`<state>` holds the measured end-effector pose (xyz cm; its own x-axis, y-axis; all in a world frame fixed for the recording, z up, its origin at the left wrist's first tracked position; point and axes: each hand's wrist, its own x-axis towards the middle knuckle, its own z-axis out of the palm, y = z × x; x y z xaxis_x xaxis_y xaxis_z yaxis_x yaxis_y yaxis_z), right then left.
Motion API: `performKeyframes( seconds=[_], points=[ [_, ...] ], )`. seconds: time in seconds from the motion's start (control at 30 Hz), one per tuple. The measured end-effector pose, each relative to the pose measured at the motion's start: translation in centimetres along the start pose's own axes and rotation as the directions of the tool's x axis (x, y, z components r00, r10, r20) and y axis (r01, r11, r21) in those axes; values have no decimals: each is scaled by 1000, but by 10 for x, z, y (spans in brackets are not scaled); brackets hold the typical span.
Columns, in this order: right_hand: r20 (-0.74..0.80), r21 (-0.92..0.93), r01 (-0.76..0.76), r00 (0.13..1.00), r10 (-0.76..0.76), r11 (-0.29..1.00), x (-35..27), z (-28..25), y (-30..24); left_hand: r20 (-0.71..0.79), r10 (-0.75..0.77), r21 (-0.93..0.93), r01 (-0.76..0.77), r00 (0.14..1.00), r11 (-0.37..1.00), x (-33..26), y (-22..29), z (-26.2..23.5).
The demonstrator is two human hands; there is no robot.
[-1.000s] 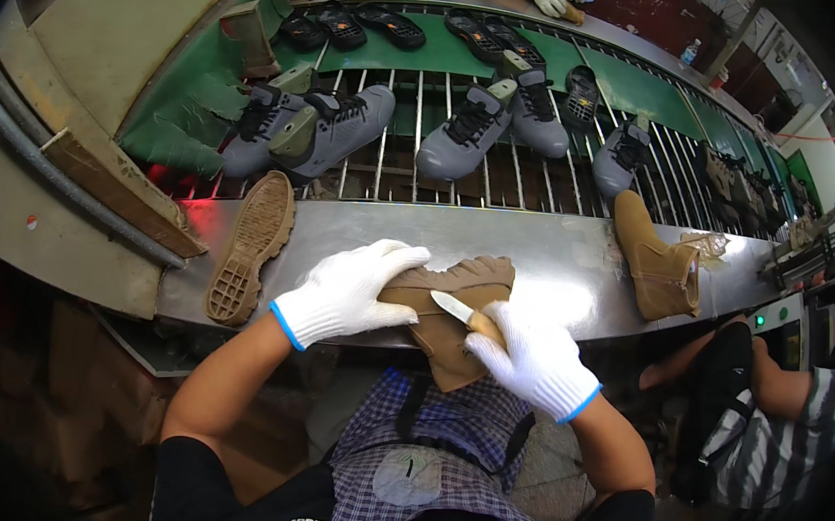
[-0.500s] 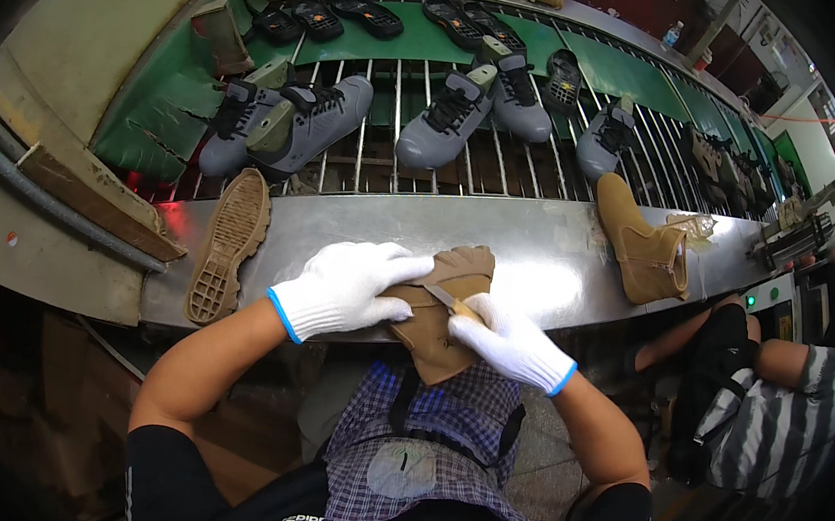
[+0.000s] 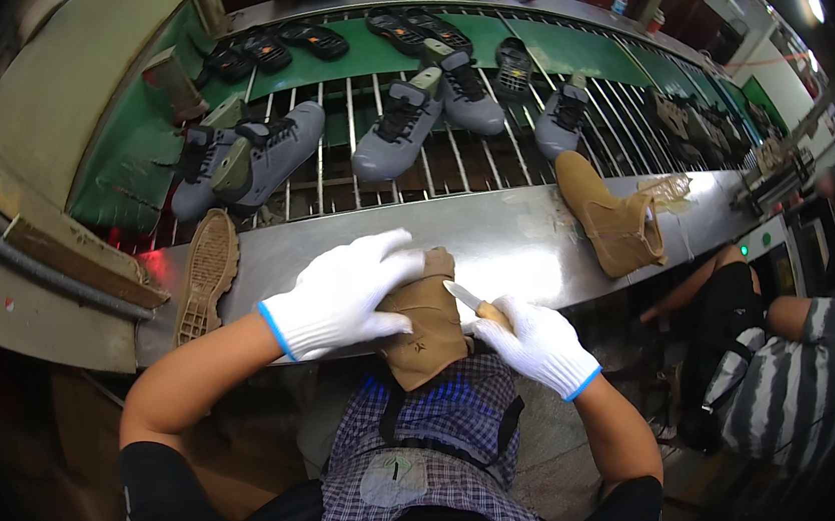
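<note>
The tan boot has shifted slightly nearer. The left hand grips it; the right hand pinches a knife touching it at the surface edge.

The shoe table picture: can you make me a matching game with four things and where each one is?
Things:
1. tan boot upper
2. small blade tool
3. tan sole
4. finished tan boot

Places:
A. lying alone on the metal table, far left
B. lying on the metal table, right side
C. under the left hand
D. in the right hand

Pairs: 1-C, 2-D, 3-A, 4-B
</note>
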<state>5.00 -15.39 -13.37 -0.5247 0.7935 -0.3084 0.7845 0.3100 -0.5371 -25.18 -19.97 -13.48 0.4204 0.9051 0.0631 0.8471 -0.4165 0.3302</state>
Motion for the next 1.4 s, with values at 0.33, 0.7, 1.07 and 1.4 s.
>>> performKeyframes(
  seconds=[0.33,0.7,1.07,1.4],
  points=[
    [-352,-143,276,883,-310,950,21,61,-28,38,-314,-10,315,949,949,47,18,37],
    [-229,307,123,972,-52,944,7,26,31,55,-327,19,327,943,945,47,11,33],
    [-57,200,87,995,-77,976,21,62,24,208,-116,104,96,971,990,62,19,19],
    [-155,-123,-117,983,97,986,25,25,67,9,-49,-527,46,999,849,36,-50,-14]
  ],
)
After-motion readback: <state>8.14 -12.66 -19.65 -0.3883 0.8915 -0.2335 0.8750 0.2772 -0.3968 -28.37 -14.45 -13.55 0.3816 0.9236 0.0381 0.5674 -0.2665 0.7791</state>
